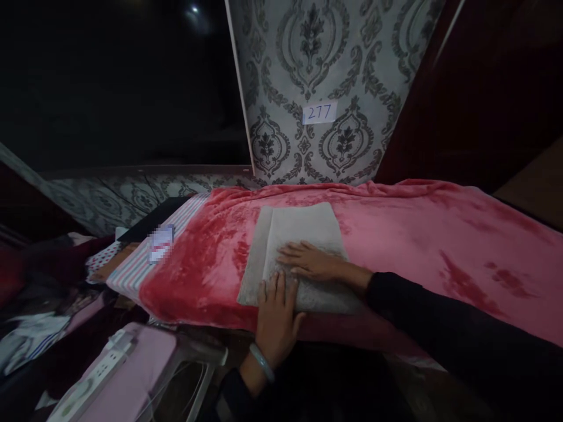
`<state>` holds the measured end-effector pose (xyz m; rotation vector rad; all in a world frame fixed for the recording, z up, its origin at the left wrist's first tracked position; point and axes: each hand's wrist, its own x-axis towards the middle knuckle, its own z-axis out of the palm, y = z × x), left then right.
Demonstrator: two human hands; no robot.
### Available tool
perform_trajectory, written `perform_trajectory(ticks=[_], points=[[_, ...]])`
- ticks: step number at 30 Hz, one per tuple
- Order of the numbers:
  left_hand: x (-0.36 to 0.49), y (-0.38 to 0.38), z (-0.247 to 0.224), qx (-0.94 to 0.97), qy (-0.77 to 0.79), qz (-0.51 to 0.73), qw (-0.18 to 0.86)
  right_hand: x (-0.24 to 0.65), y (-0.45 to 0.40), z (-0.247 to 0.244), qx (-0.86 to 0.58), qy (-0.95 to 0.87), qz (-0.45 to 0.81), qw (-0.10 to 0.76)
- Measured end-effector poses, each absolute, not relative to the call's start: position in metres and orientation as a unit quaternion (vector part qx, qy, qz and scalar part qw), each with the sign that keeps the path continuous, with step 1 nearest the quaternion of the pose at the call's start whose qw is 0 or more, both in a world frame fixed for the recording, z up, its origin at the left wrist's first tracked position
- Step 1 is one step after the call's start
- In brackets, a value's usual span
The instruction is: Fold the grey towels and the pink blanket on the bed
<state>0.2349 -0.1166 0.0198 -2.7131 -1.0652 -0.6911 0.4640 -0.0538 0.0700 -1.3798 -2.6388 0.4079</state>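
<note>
A grey cloth, folded over along its left side, lies flat on a red and pink plush blanket. My left hand, with a pale bangle at the wrist, rests on the cloth's front edge, fingers extended and pointing away from me. Just beyond it and to the right, my right hand lies flat across the middle of the cloth, its fingers pointing left. Neither hand grips anything.
A striped cloth shows at the blanket's left end. At the lower left, a pink stool holds a white power strip. Behind are a large dark screen and a patterned wall with a paper label.
</note>
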Motion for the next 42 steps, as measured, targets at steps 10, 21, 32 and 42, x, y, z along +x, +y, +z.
perform_trajectory(ticks=[10,21,32,42], points=[[0.233,-0.115,-0.001,-0.884,-0.349,-0.299,0.082,0.486,0.038,0.061,-0.493,-0.867,0.053,0.048],[0.234,-0.108,-0.012,-0.876,-0.338,-0.334,0.085,0.505,0.1,0.059,-0.583,-0.81,0.045,0.043],[0.25,-0.131,0.041,-0.9,-0.35,-0.261,0.023,0.538,-0.033,0.089,-0.58,-0.806,0.083,0.089],[0.32,-0.155,-0.001,-0.934,-0.215,-0.273,0.087,0.535,-0.045,0.056,-0.546,-0.834,0.055,0.062]])
